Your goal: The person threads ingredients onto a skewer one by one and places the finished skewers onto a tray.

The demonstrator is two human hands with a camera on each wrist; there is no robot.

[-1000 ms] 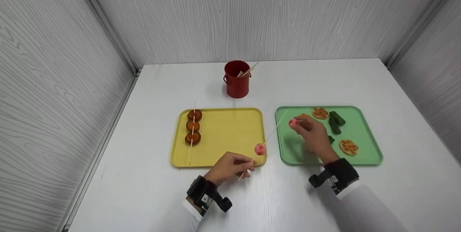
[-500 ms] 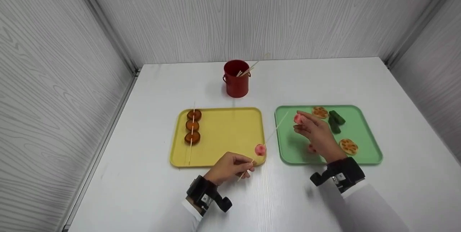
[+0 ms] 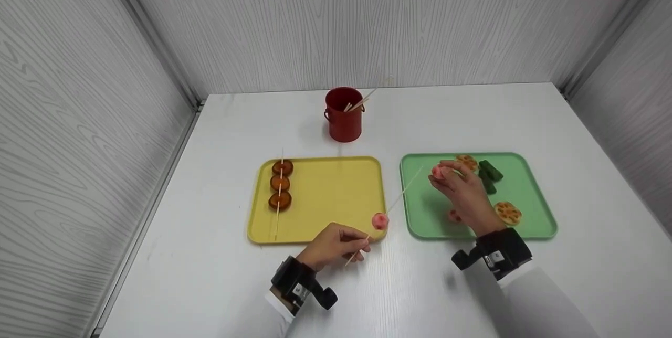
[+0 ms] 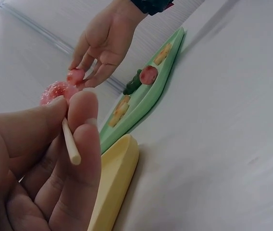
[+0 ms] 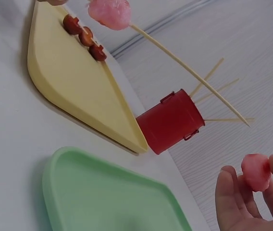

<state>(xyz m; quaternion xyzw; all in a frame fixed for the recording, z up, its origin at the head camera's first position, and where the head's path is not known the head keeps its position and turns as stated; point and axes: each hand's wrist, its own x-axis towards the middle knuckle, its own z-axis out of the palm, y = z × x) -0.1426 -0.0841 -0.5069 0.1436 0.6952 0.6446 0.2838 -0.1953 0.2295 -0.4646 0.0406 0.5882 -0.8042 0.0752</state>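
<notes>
Your left hand [image 3: 336,245] is closed in a pinch: the thumb and fingers grip the skewer [image 4: 71,144] close to its blunt end, which projects past the fingers. The hand is at the near right corner of the yellow tray [image 3: 336,196]. The skewer tilts away from you, its pointed tip toward the left edge of the green tray [image 3: 535,212]. The threaded ball [image 3: 380,221] is on the shaft just beyond your left fingertips, at the same corner.

Your right hand [image 3: 465,196] is partly closed: the thumb and fingers pinch the loose ball [image 5: 255,172] above the left half of the green tray. The loose ball and the skewer tip are apart. The third ball [image 3: 454,215] lies toward the near edge of the green tray, partly hidden by your right hand.

Toward the far edge of the green tray are one lotus slice [image 3: 466,162] and the green pieces [image 3: 491,171]; another lotus slice lies nearer the near edge. Along the left edge of the yellow tray, three brown slices [image 3: 280,183] sit on one stick [image 3: 277,225], which overhangs the far edge. The red pail [image 3: 345,124] stands toward the far edge of the tabletop [image 3: 210,196] and contains several spare sticks [image 5: 228,120].
</notes>
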